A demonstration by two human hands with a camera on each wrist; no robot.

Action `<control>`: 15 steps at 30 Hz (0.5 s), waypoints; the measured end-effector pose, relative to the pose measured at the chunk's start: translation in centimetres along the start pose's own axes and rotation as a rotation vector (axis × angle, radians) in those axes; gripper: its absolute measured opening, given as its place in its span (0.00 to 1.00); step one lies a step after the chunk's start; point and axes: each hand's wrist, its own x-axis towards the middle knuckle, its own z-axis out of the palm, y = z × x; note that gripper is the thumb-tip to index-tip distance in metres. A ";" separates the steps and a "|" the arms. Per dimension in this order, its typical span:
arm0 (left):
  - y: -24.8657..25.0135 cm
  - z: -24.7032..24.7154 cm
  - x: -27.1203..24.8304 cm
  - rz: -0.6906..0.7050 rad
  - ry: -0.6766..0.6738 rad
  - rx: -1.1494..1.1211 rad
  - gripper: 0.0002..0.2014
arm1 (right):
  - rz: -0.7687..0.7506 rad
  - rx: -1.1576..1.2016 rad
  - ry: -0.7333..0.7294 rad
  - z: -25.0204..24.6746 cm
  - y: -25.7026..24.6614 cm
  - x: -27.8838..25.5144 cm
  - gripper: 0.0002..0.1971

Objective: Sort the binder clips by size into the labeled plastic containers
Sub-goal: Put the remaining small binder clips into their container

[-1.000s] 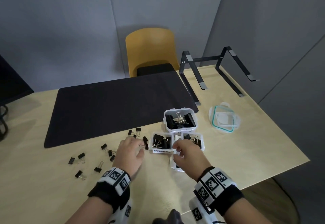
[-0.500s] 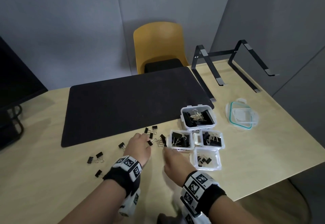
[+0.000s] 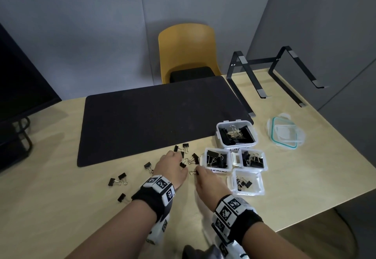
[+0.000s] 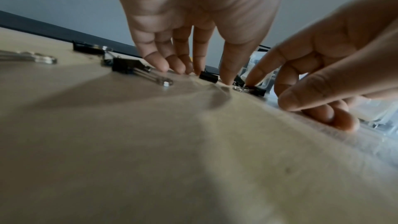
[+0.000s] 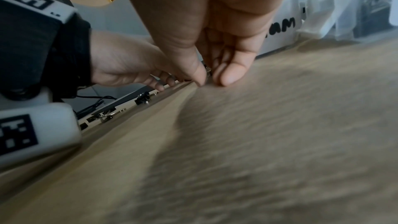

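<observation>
- L hand (image 3: 169, 167) is palm-down on the table (image 3: 61, 207), fingers pretty much straight w/ tips pressing the wood among the loose binder clips (image 3: 184, 153). One small clip (image 4: 207, 77) sits right at its fingertips, not gripped afaict.
- R hand (image 3: 207, 183) is just beside it, thumb + index pinched down on a small clip (image 3: 193, 172) lying on the table. Wrist cam shows a bit of metal between thumb and finger (image 5: 228, 74), other fingers curled under.
- More loose clips further left: a pair (image 3: 118, 179) and a single one (image 3: 121, 197) nearer the table edge, well apart from the hands.
- Four clear plastic containers just right of the hands, all w/ clips inside: big one (image 3: 237, 134) at the back w/ the largest clips, label partly readable ("LA…"), two smaller tubs in front of it, left (image 3: 216, 160) and right (image 3: 253, 159), and a fourth (image 3: 247, 182) closest to me w/ only a few tiny clips.
- Left tub's label is cut off, can't read it fully.
- Other stuff: black desk mat (image 3: 158, 120), container lid w/ teal seal (image 3: 284, 132), black laptop stand (image 3: 270, 75), yellow chair (image 3: 187, 51) behind the table.
</observation>
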 end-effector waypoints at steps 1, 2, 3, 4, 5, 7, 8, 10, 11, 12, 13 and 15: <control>0.1 0.0 0.1 -0.004 0.000 0.002 0.16 | -0.003 -0.003 0.002 -0.1 -0.1 0.0 0.07; 0.2 0.0 0.2 -0.008 -0.001 0.002 0.15 | -0.007 -0.007 0.003 -0.1 -0.1 0.0 0.07; 0.2 0.0 0.3 -0.010 -0.002 0.003 0.14 | -0.007 -0.009 0.003 -0.2 -0.1 -0.1 0.06; 0.2 0.0 0.3 -0.010 0.000 0.007 0.14 | -0.006 -0.009 0.005 -0.3 -0.2 -0.1 0.06; 0.2 -0.1 0.3 -0.009 0.001 0.013 0.13 | -0.004 -0.009 0.003 -0.3 -0.2 0.0 0.05; 0.2 -0.2 0.3 -0.007 -0.002 0.022 0.13 | 0.007 -0.019 -0.019 -0.4 -0.2 0.1 0.04; 0.1 -0.2 0.3 -0.004 -0.005 0.030 0.13 | 0.015 -0.031 -0.034 -0.4 -0.2 0.1 0.05; 0.0 -0.3 0.1 0.002 -0.012 0.040 0.13 | 0.030 -0.056 -0.052 -0.5 -0.2 0.2 0.07; -0.1 -0.3 0.0 0.004 -0.017 0.039 0.13 | 0.036 -0.064 -0.058 -0.6 -0.1 0.2 0.08; -0.2 -0.3 -0.1 0.007 -0.019 0.036 0.13 | 0.042 -0.071 -0.065 -0.7 -0.1 0.2 0.09; -0.3 -0.4 -0.3 0.005 -0.020 0.029 0.12 | 0.047 -0.079 -0.074 -0.8 -0.1 0.1 0.10; -0.3 -0.5 -0.6 -0.006 -0.012 -0.007 0.12 | 0.044 -0.096 -0.096 -1.1 -0.1 -0.1 0.10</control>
